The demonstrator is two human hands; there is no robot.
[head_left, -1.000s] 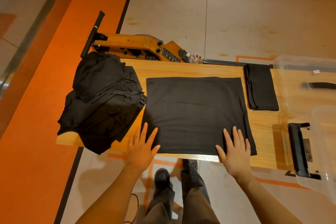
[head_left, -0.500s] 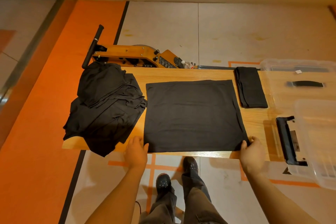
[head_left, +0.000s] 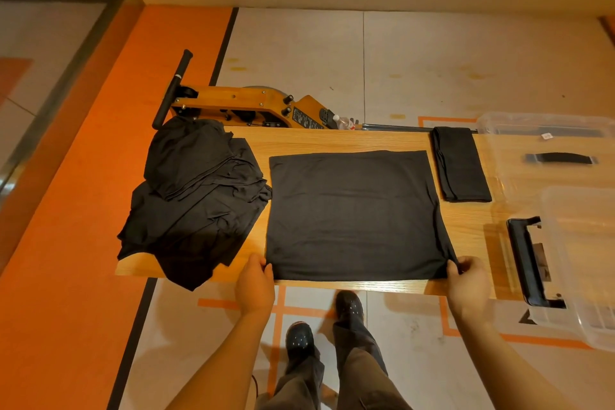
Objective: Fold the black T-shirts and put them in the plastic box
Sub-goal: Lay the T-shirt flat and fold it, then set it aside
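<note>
Mid-task from what I see. One black T-shirt [head_left: 356, 213] lies flat as a square on the wooden table [head_left: 332, 138], partly folded. My left hand [head_left: 254, 286] pinches its near-left corner and my right hand [head_left: 469, 286] pinches the near-right corner, both at the table's front edge. My guess: the next fold takes the near edge away from me. One folded shirt [head_left: 461, 165] sits finished, just beside the plastic box [head_left: 565, 210], not in it. The box's inside looks empty, though clear walls make that hard to confirm. The unfolded pile [head_left: 196, 196] at the left end is untouched, so most work remains.
</note>
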